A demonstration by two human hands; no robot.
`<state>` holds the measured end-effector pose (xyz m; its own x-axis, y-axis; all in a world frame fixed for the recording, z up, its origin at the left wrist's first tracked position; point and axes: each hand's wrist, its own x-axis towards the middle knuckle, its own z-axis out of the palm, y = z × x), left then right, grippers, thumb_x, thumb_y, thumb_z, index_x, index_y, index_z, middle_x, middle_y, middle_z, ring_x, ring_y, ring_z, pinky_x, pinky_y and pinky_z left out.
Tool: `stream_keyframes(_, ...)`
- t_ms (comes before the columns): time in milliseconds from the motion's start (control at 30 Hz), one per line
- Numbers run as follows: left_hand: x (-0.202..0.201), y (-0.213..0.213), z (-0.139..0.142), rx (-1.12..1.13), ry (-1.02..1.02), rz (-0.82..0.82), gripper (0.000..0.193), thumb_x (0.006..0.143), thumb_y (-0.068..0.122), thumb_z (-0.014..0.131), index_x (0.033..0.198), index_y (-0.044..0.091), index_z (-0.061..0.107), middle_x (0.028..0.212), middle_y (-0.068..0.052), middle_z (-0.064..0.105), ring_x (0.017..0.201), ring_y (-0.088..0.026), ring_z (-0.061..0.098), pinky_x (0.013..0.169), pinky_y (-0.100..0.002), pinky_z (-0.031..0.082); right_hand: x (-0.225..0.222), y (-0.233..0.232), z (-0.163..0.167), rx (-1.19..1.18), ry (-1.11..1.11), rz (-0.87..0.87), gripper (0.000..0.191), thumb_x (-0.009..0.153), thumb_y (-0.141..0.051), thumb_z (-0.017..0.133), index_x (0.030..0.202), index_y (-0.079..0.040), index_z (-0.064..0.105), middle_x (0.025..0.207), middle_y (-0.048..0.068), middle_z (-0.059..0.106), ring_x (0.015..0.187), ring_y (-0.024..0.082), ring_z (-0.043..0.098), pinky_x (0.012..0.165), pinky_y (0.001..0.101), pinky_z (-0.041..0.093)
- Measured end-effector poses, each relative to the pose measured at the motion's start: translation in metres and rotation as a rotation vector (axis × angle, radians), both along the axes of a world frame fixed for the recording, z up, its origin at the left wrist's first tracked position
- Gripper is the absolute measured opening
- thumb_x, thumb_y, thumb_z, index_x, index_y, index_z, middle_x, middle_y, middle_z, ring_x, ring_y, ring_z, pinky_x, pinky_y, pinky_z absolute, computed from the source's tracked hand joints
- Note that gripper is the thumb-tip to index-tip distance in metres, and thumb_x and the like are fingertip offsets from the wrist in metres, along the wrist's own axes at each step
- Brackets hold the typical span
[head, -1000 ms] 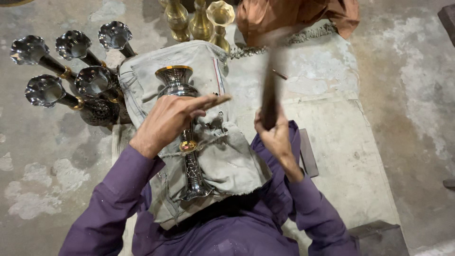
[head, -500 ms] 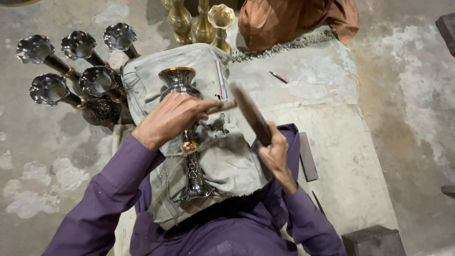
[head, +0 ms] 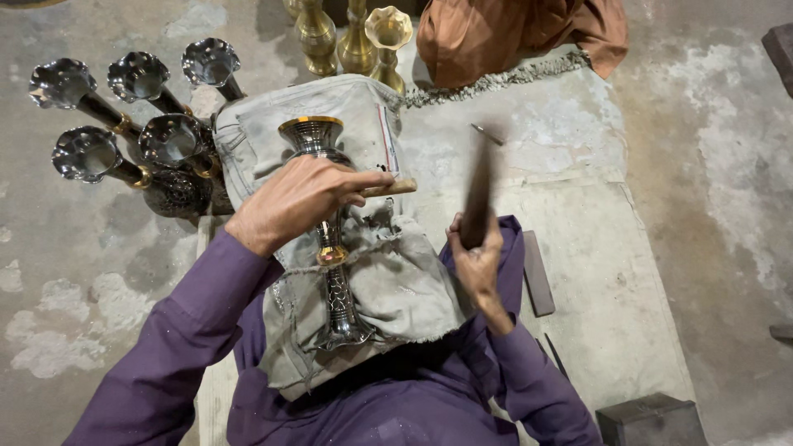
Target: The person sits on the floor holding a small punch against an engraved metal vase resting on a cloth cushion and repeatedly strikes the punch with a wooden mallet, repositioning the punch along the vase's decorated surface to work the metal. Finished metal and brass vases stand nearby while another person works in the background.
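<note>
A slender engraved metal vase [head: 326, 248], silver with gold bands, lies on a grey cloth-covered block [head: 363, 272] over my lap. My left hand [head: 301, 198] rests on the vase's neck and pinches a small wooden-handled chisel [head: 392, 188] against it. My right hand [head: 477, 260] grips the lower end of a dark wooden stick [head: 479, 190], raised upright and blurred, to the right of the vase. Both arms wear purple sleeves.
Several dark flared vases [head: 132, 124] stand clustered at the left. Three brass vases [head: 351, 33] stand at the top beside an orange cloth [head: 512, 37]. A dark flat bar [head: 537, 272] and thin tools lie on the concrete slab at the right. A dark block [head: 652, 417] sits bottom right.
The stick in my right hand has swung from tilted toward the chisel back up to near upright. My left hand stays on the vase with the chisel.
</note>
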<state>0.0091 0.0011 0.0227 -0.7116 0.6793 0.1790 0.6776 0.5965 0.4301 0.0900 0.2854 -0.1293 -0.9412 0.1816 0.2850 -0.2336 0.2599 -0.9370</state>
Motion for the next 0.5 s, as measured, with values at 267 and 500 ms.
stream_keyframes(267, 0.004, 0.0, 0.003, 0.027, -0.03, 0.005, 0.048, 0.091, 0.008, 0.061, 0.135, 0.024, 0.067, 0.089, -0.01, 0.077, 0.068, -0.03, 0.07, 0.06, -0.044, 0.054, 0.0, 0.004, -0.016, 0.224, 0.123, -0.073, 0.029, 0.091, 0.002, 0.067, 0.119, -0.004, 0.06, 0.092, 0.007, 0.071, 0.078, 0.017, 0.071, 0.069, 0.0327, 0.063)
stream_keyframes(500, 0.013, -0.004, -0.003, 0.037, 0.002, 0.071, 0.045, 0.093, 0.014, 0.067, 0.136, 0.024, 0.066, 0.089, -0.011, 0.076, 0.063, -0.031, 0.066, 0.059, -0.045, 0.051, -0.009, 0.004, 0.01, 0.087, 0.108, 0.028, 0.031, 0.094, 0.001, 0.068, 0.124, -0.002, 0.06, 0.094, 0.008, 0.069, 0.083, 0.017, 0.067, 0.073, 0.0342, 0.059)
